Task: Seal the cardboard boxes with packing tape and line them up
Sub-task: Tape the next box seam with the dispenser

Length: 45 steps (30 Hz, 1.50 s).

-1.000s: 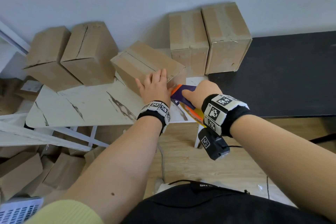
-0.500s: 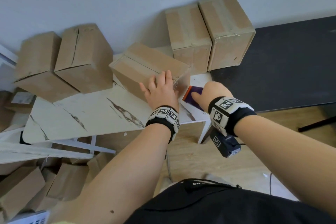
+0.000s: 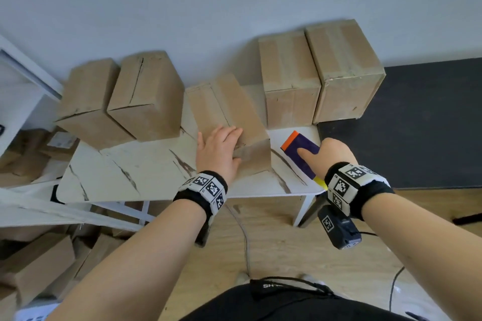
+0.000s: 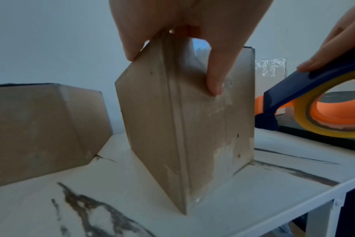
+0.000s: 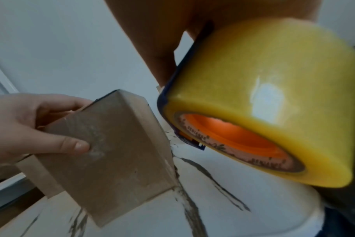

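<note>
A cardboard box (image 3: 232,112) stands on the white marble-patterned table (image 3: 125,172). My left hand (image 3: 219,148) grips its near top corner, fingers over the top and thumb on the near face (image 4: 215,77); the same box (image 5: 116,154) shows in the right wrist view. My right hand (image 3: 326,156) holds a tape dispenser (image 3: 302,151), blue with an orange end, loaded with a yellowish tape roll (image 5: 274,99), just right of the box and apart from it. Two taped boxes (image 3: 318,73) stand side by side at the back right. Two boxes with open seams (image 3: 122,96) sit at the back left.
A dark table (image 3: 430,122) adjoins the white one on the right. Flattened and loose cardboard (image 3: 39,266) lies on the floor at the lower left under a white frame (image 3: 31,206). A wall runs close behind the boxes. A cable (image 3: 245,237) trails over the wooden floor.
The box under my left hand has turned from a diagonal lie to point more toward the wall. My right hand has drawn the dispenser away from it to the right.
</note>
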Motion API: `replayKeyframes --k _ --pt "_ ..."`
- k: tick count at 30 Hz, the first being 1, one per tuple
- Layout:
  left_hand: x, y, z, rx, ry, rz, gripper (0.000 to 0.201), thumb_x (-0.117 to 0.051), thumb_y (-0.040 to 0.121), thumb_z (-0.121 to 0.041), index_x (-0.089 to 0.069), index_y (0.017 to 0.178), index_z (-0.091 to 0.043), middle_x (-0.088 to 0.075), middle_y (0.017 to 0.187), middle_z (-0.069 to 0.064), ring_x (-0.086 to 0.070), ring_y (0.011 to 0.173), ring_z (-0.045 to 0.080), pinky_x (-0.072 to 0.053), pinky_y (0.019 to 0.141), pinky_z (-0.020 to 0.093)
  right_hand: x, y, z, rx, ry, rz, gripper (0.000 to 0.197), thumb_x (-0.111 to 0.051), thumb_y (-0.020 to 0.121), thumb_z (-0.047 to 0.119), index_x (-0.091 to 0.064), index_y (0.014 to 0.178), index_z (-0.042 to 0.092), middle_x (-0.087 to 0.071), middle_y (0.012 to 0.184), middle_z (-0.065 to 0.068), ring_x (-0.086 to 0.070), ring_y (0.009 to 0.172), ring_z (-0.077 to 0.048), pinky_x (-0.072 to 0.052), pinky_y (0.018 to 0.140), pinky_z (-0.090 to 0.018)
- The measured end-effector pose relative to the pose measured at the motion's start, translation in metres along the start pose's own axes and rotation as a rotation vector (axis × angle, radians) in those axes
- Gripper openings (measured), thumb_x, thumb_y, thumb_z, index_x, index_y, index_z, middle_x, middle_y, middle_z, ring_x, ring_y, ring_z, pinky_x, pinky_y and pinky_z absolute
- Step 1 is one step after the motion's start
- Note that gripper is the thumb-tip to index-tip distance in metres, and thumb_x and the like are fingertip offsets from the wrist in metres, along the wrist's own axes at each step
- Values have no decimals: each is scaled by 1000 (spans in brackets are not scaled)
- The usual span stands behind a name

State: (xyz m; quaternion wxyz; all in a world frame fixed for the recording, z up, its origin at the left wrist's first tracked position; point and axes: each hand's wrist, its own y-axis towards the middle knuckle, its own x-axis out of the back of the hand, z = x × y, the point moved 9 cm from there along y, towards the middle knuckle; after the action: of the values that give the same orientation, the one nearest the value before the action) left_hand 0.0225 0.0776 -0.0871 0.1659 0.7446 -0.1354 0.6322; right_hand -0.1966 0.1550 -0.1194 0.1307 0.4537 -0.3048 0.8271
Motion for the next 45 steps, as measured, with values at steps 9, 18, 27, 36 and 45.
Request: replayKeyframes --k 9,18,27,36,45 --pt "-3 -9 22 98 10 159 72 -53 87 -54 -21 149 -33 -11 159 1 0 146 29 -9 117 41 8 -8 35 109 90 -18 42 -55 87 44 -45 64 10 -48 58 -4 -46 52 -17 -31 46 -26" --pt "0 3 48 97 120 262 70 -48 91 -52 -13 149 -36 -2 160 -2 0 146 24 -3 117 53 33 -22 36 163 268 -127 29 -62 81 38 -57 78 10 -57 70 -5 -54 66 -18 -44 59 -30" --pt "60 4 23 49 -562 -97 37 -40 100 -21 -50 135 -16 -57 129 4 -52 118 20 -35 105 28 66 -50 46 289 466 -296 51 -65 81 48 -49 59 5 -43 58 -12 -41 57 -22 -31 55 -30" --pt "35 -27 24 426 -1436 402 26 -47 96 -4 -55 121 -5 -65 100 16 -64 84 23 -56 70 25 68 -85 93 476 466 -207 49 -70 77 46 -50 58 5 -43 55 -10 -41 53 -20 -29 53 -28" --pt "45 -48 51 487 -1565 433 38 -54 96 -28 -52 127 -7 -63 117 16 -64 101 26 -58 65 27 60 -95 114 508 465 -165 51 -71 76 46 -61 71 -3 -54 57 -8 -49 56 -20 -35 54 -27"
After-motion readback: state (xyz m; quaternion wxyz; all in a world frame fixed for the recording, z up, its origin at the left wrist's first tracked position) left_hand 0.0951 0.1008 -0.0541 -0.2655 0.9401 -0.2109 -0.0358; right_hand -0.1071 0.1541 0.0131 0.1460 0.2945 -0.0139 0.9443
